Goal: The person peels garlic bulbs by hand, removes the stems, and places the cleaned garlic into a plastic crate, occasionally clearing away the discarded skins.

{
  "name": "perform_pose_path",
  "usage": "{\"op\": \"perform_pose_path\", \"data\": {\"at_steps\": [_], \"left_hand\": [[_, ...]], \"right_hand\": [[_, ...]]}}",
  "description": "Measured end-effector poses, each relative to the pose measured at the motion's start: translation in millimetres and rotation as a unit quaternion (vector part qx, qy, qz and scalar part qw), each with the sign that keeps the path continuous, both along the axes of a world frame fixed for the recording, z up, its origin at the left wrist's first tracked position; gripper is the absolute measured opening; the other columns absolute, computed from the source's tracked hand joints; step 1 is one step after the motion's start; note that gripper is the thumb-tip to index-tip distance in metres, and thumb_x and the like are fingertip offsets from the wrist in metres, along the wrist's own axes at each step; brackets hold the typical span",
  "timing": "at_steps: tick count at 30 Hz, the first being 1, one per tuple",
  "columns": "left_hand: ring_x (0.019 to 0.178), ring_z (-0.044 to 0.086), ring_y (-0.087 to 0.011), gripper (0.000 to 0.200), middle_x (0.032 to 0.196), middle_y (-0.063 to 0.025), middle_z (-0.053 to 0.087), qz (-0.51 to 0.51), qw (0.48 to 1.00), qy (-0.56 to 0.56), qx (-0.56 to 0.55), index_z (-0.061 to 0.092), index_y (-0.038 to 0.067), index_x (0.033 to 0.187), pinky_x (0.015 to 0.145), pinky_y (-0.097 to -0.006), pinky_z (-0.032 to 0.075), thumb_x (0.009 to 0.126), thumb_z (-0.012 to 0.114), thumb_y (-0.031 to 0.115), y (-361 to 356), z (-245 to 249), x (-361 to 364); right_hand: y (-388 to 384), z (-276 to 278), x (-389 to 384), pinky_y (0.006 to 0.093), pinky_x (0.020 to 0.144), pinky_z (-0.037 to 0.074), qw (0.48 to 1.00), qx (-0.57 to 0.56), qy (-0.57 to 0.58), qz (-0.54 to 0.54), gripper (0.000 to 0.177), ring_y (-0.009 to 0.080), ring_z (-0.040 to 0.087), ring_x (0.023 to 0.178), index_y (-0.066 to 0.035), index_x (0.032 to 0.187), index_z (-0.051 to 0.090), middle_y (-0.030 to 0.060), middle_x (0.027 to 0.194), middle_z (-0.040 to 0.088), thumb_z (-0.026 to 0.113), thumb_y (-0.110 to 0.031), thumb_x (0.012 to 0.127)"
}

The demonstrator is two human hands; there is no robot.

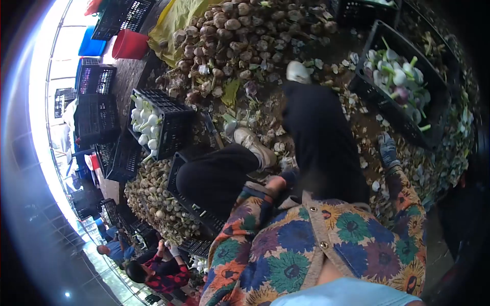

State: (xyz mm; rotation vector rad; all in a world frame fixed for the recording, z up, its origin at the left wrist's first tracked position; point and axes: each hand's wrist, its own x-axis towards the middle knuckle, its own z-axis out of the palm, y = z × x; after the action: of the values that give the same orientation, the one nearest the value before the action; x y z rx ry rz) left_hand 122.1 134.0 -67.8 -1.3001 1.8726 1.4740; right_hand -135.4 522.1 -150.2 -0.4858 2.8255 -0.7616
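My left hand (290,176) lies close to my dark trousers, below a strip of bare wrist; its fingers are hidden. Farther right, my right hand (388,150), in a grey-blue glove, reaches low over the littered ground with its fingers stretched out and nothing visible in them. Beyond it stands a black crate (434,109) holding trimmed white garlic bulbs (399,77) with short green stems. Near my shoe, a long dark tool (213,130) lies among the scraps.
Loose brownish bulbs (232,38) are heaped ahead beside a yellow sheet (171,25). Another crate (176,120) of white bulbs stands left, near a second heap (155,199). Stacked crates (97,120) and a red bucket (130,45) stand farther left. Two people work at lower left.
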Motion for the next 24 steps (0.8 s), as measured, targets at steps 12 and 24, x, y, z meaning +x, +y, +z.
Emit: {"op": "perform_pose_path", "data": {"at_steps": [12,24], "left_hand": [[0.097,0.057,-0.0251,0.035,0.112,-0.0120,0.057,-0.238,0.965,-0.072,0.088,0.053,0.010,0.117,0.080,-0.0315,0.046,0.086,0.052,0.026,18.5,-117.6,-88.3],[0.098,0.056,-0.0275,0.036,0.111,-0.0131,0.057,-0.303,0.930,-0.120,0.169,0.054,0.010,0.116,0.081,-0.0328,0.046,0.085,0.053,0.029,-32.4,-109.2,-137.6]], "right_hand": [[-319.0,47.1,-191.2,0.0303,0.077,0.046,0.967,-0.124,-0.180,0.132,0.029,0.0219,0.060,0.089,-0.004,0.113,0.049,0.0141,0.099,0.060,0.052,-0.013,0.086],[-344.0,-18.8,-327.1,0.0402,0.091,0.040,0.977,0.207,-0.050,0.008,0.054,0.0353,0.047,0.108,-0.007,0.122,0.041,0.0200,0.121,0.041,0.062,-0.023,0.076]]}}
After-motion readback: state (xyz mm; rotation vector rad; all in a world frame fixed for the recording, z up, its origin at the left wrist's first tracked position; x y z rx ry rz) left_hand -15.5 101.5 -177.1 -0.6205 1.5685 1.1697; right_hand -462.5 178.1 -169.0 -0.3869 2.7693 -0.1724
